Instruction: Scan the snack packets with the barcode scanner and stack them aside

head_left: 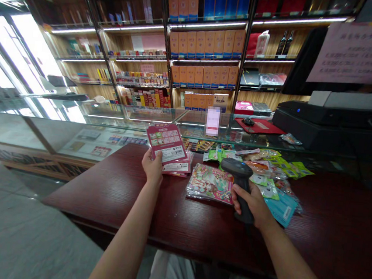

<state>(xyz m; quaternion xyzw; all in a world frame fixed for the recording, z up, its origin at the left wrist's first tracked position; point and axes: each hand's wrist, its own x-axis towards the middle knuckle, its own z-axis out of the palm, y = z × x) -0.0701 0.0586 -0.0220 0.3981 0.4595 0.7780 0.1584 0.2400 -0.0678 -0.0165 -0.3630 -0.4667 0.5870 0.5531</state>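
My left hand (152, 168) grips a pink flat packet (166, 143) by its lower edge and holds it tilted up above a small stack of similar pink packets (179, 168) on the dark red wooden counter (121, 194). My right hand (252, 202) is closed round the handle of a black barcode scanner (240, 173), whose head points left toward the pink packet. Under the scanner lies a colourful cartoon-printed packet (208, 182).
A heap of green, orange and blue snack packets (273, 174) lies right of the scanner. Glass display cases (84, 134) stand behind the counter, a black register machine (332, 125) sits at the right, and shelves of orange boxes (208, 45) fill the back wall.
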